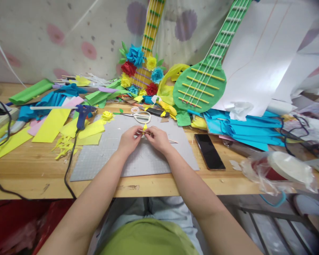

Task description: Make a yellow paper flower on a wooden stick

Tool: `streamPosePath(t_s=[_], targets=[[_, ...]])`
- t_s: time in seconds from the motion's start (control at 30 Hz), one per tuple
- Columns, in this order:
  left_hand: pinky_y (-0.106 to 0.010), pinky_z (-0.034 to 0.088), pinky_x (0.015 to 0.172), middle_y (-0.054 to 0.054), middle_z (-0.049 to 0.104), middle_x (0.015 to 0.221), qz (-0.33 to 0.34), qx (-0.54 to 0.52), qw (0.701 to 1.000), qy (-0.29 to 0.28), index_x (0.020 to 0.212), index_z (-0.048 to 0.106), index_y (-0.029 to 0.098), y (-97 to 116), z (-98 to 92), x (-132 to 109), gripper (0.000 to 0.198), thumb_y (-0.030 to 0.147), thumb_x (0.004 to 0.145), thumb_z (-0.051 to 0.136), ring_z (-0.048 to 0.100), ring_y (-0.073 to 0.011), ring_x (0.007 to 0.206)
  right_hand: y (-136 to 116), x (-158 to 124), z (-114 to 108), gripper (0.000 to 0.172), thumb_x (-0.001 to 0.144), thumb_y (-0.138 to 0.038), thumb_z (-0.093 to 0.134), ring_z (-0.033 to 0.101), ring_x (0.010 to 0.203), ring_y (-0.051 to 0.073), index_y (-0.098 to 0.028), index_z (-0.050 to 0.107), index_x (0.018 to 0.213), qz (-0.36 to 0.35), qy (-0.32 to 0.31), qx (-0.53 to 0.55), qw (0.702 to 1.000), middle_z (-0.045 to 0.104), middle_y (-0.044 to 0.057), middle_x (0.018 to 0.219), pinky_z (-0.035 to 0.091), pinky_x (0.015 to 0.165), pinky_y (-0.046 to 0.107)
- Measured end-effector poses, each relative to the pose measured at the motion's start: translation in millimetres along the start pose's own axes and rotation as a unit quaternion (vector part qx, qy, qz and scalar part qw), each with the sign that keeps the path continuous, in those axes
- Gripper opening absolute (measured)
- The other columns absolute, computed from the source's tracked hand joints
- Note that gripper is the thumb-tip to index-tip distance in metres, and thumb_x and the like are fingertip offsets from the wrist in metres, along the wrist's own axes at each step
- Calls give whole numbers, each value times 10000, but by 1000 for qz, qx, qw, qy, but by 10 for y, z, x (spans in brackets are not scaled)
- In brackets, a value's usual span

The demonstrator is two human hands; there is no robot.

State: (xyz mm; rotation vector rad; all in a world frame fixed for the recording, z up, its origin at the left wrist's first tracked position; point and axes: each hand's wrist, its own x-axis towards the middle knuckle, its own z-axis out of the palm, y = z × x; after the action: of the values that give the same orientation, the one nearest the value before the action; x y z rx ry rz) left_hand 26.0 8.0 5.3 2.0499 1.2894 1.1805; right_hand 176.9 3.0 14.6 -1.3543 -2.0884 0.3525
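the left hand [129, 140] and right hand [158, 139] pinch yellow paper [145, 126] above the mat [143, 161], where light, even fingertip pressure should avoid crushing it.

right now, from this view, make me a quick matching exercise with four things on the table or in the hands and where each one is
Things
1. small yellow paper piece
2. black rectangular smartphone
3. blue plastic glue gun
4. white-handled metal scissors

Places
A. just beyond the hands
B. on the wooden table, right of the grey gridded mat
C. at the fingertips of the left hand and right hand
D. among yellow paper sheets, left of the hands

Pairs: 1-C, 2-B, 3-D, 4-A
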Motion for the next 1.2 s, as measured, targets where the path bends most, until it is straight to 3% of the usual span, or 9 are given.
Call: streamPosePath(t_s=[0.5,1.2], targets=[[-245,492,740,-20,599,917,35,29,999,20,936,543,177,0,10,-11,295,53,675,481,582,-101,802,20,-2,19,168,792,-244,456,530,730,116,-214,602,871,4,13,19,1000,600,-1,820,374,659,222],[-253,469,729,-31,605,924,28,82,995,47,976,528,183,2,40,-8,269,123,717,486,579,-118,771,38,12,21,159,789,-247,465,537,765,118,-210,601,864,7,13,26,1000,609,3,851,384,678,222]])
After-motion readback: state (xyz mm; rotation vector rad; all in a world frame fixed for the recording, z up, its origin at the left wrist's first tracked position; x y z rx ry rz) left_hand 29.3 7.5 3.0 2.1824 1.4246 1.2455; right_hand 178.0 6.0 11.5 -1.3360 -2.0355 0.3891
